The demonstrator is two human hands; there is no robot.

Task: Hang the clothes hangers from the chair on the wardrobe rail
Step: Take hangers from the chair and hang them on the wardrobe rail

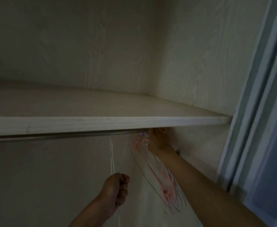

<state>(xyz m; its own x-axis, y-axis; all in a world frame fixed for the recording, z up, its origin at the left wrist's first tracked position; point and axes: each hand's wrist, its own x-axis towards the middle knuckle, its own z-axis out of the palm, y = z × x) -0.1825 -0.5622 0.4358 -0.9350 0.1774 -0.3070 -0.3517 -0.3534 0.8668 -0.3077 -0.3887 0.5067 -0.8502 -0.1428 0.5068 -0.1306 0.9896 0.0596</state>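
A metal wardrobe rail [65,134] runs under a pale shelf. My right hand [159,141] reaches up at the rail's right end, at the hooks of a bunch of pink and pale hangers [164,185]; the shelf hides its fingertips. The bunch hangs down and is blurred. Lower, my left hand [116,189] grips a thin white hanger [112,154]; its top reaches up to the rail.
The pale shelf [101,124] sits just above the rail, with dim wood-grain wardrobe walls behind. A blue-grey sliding door frame [255,112] stands along the right. The wardrobe's right side wall lies close behind my right hand.
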